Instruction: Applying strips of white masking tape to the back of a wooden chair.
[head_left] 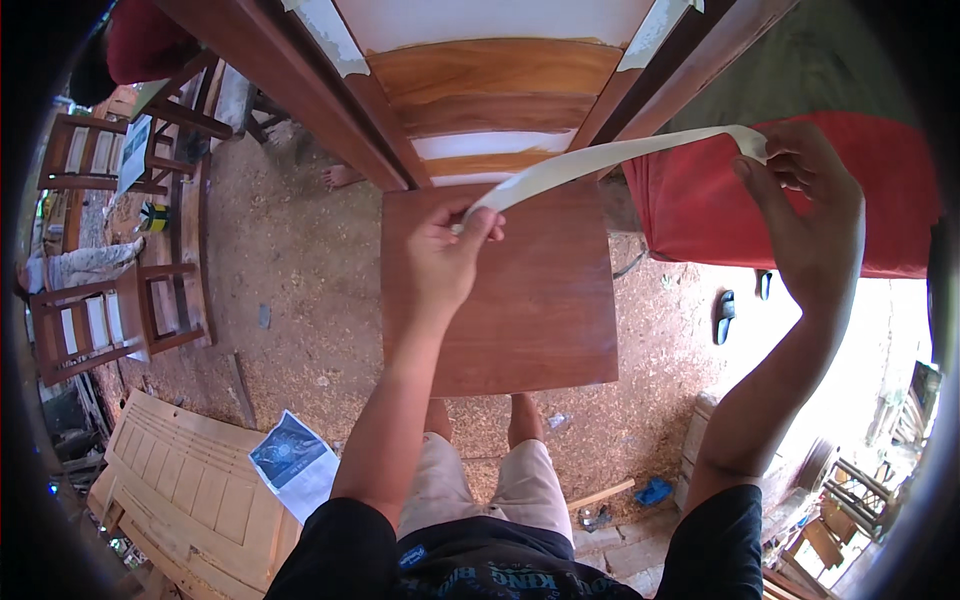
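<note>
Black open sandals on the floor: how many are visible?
2: left black sandal, below the red draped cloth in the picture; right black sandal, at the cloth's edge. More may be hidden.

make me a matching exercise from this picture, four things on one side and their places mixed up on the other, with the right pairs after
Things:
1. pale strip
2. flat brown wooden surface
3. red cover
4. pale panelled board

Places:
A. lower left of the view
B. middle of the view, in front of the person's legs
C. bowed between the left hand and the right hand
D. upper right of the view

Pairs: 1-C, 2-B, 3-D, 4-A
</note>
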